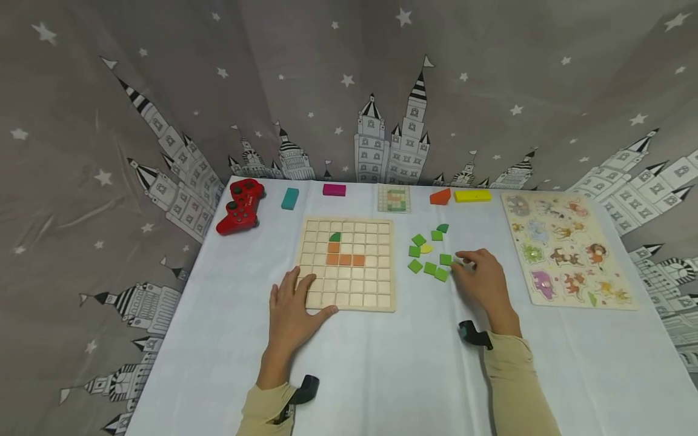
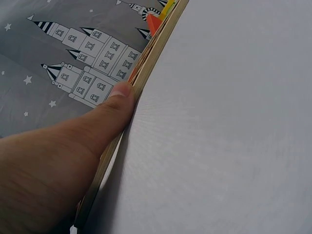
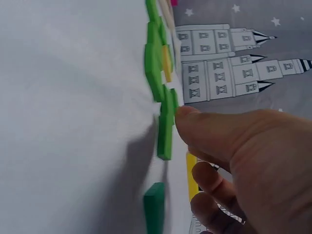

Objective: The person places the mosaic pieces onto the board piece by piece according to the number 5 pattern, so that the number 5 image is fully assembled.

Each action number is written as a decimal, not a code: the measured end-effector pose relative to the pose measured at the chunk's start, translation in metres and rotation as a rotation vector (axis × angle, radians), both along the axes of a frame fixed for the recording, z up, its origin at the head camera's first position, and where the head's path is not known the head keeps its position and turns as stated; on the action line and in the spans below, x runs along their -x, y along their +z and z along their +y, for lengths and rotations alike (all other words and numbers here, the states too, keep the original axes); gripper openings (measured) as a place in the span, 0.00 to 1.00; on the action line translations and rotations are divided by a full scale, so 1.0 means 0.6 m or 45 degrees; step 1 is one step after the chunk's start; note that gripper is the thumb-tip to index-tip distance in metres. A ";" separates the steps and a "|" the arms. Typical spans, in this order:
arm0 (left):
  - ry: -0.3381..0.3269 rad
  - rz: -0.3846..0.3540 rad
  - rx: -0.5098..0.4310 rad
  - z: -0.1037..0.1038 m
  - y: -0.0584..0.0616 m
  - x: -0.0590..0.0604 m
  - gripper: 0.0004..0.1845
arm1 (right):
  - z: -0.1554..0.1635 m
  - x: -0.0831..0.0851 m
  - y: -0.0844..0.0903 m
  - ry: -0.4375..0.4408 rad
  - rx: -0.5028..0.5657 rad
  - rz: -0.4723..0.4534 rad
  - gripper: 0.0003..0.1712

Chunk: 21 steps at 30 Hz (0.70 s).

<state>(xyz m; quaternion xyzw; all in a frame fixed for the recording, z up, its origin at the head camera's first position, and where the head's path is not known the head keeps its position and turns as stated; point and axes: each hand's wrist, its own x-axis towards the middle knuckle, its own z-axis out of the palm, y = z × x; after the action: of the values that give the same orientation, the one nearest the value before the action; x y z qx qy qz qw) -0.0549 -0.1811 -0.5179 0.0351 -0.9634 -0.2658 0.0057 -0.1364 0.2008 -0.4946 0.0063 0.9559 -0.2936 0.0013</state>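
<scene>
Tabletop (image 1: 398,369) laid out within reach

An animal puzzle (image 1: 594,230) lies at the right, probably set aside for elbow room. A wooden grid board (image 1: 357,284) occupies the middle, convenient to either side. The left hand (image 1: 294,309), spread wide and gripping nothing, rests across its near left corner, thumb at the near edge, presumably to stop it sliding. The right hand (image 1: 482,281), fingers bent, is beside the loose pieces; whether it pinches one, I cannot tell. A red controller (image 1: 241,207) sits far left, seemingly out of the way. A pattern card (image 1: 394,198) lies beyond the board, perhaps for easy viewing. Green squares (image 1: 430,268) scatter between board and right hand, handily close; four orange squares (image 1: 345,260) fill cells.
</scene>
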 end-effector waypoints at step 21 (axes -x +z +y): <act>0.006 0.011 -0.007 -0.002 0.000 -0.002 0.48 | 0.009 0.002 -0.008 -0.014 -0.069 -0.067 0.23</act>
<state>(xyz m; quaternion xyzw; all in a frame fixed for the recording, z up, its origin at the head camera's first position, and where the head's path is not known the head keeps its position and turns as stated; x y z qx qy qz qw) -0.0539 -0.1821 -0.5179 0.0361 -0.9625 -0.2687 0.0105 -0.1377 0.2062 -0.4996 0.0194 0.9631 -0.2674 0.0247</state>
